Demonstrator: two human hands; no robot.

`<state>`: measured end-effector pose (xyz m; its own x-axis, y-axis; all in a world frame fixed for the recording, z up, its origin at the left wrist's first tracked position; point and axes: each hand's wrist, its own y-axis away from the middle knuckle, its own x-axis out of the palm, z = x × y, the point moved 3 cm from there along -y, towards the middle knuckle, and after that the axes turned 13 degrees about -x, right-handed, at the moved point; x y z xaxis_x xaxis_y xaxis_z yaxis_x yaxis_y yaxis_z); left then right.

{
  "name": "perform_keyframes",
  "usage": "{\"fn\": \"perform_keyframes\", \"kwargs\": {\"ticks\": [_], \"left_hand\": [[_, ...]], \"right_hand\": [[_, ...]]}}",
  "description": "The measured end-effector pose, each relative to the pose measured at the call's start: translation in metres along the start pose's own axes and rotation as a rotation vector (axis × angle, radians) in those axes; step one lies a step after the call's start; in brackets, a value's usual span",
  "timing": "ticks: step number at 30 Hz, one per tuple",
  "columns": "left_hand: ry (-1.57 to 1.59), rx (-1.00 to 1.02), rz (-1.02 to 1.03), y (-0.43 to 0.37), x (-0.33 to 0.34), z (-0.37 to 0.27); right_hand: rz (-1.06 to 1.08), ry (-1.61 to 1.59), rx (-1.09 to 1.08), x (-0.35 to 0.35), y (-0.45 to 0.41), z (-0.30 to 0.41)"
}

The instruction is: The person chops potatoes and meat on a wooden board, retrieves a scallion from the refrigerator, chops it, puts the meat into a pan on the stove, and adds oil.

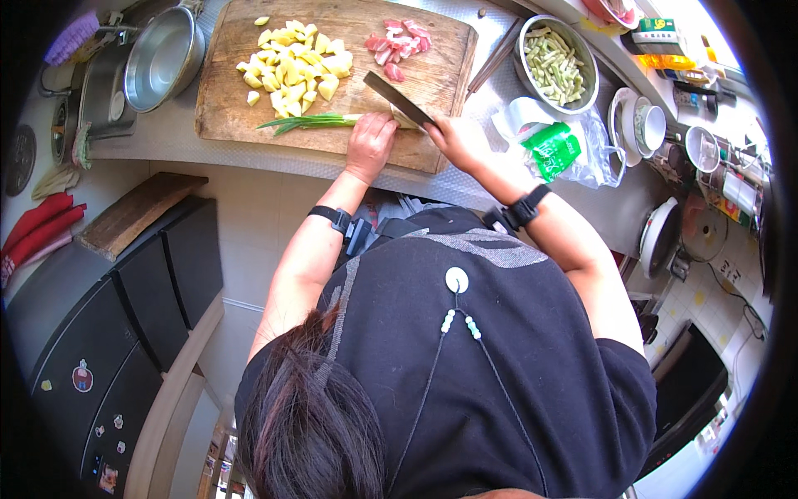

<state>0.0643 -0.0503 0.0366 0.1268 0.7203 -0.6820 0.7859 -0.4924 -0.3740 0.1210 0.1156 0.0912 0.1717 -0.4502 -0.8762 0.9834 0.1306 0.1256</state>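
On a wooden cutting board [230, 112], my left hand [371, 146] presses down on a green onion [315, 121], whose leaves point left and whose white part runs under my fingers. My right hand [455, 140] grips a cleaver [399, 98]; its blade stands close to the right of my left fingers, over the white end of the onion. Whether the edge touches the onion is hidden. Behind my left hand lies a heap of cut potato chunks [293, 68]. Farther right on the board sit several slices of raw meat [399, 43].
Right of the board are chopsticks [495, 59], a metal bowl [592, 93] of cut green beans [552, 65] and a plastic bag [598, 156] with green print. An empty metal basin [162, 62] stands at the left by the sink [106, 87]. Stacked bowls [651, 128] are at the far right.
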Motion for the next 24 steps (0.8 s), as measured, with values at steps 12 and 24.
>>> {"fn": "perform_keyframes", "kwargs": {"ticks": [12, 24], "left_hand": [[0.020, -0.061, 0.041, -0.008, 0.004, 0.004], [0.007, -0.087, 0.098, -0.006, 0.002, 0.009]], "right_hand": [[0.071, 0.137, 0.001, 0.003, -0.011, 0.019], [0.202, 0.104, 0.061, -0.008, -0.009, 0.024]]}}
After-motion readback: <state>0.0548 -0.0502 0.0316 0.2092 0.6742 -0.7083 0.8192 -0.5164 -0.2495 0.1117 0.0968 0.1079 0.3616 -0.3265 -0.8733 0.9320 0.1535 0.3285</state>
